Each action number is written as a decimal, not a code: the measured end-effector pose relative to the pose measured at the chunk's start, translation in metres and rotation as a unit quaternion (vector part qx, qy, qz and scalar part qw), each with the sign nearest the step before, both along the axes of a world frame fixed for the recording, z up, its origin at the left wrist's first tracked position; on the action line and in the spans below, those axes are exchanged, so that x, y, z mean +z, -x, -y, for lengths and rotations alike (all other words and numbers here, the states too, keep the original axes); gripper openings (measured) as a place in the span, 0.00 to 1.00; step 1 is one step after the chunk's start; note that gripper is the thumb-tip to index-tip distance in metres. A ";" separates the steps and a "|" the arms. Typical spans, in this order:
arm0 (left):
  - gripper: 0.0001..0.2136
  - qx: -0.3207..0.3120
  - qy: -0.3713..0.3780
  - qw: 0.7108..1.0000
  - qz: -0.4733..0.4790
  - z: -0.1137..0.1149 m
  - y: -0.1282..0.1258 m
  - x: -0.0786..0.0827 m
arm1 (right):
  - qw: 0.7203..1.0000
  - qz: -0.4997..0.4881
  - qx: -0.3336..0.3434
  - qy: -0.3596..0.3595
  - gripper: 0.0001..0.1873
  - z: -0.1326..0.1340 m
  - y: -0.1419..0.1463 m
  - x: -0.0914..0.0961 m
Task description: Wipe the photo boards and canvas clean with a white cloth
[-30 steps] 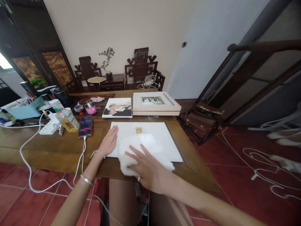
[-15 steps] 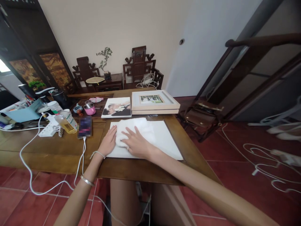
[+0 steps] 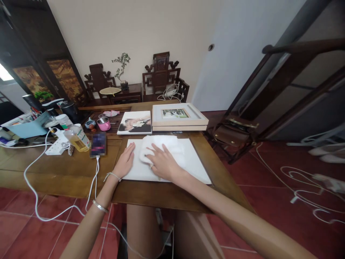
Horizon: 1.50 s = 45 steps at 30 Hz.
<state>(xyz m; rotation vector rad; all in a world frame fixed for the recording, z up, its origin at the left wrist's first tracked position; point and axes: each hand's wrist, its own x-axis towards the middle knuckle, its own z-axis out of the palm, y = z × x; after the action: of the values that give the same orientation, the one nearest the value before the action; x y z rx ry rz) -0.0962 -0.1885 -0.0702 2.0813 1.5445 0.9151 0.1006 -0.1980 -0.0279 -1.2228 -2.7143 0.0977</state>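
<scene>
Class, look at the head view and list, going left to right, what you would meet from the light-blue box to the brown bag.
Light-blue box, bottle of yellowish liquid, phone, left hand, right hand on the white cloth, brown bag.

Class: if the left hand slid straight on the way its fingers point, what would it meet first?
The left hand would probably meet the near edge of the photo panel, just beyond the white board; depth is unclear, and its inner side might brush the white towel sooner.
</scene>
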 end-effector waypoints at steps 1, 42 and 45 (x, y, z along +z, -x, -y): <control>0.22 0.004 0.002 1.000 0.028 0.001 0.000 0.003 | 1.000 -0.002 -0.010 -0.013 0.21 -0.005 0.006 -0.001; 0.21 -0.016 -0.024 0.998 -0.050 0.006 0.000 0.004 | 0.991 -0.075 -0.067 0.083 0.20 -0.071 -0.071 0.005; 0.22 -0.028 -0.004 0.999 -0.040 0.005 0.001 0.003 | 0.995 -0.061 -0.064 0.043 0.18 -0.054 -0.105 -0.006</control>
<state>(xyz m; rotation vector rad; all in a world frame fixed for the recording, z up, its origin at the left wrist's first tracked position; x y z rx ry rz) -0.0969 -0.1938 -0.0676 2.1793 1.5161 0.8276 0.2054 -0.1445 -0.0335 -1.3631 -2.5438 0.2665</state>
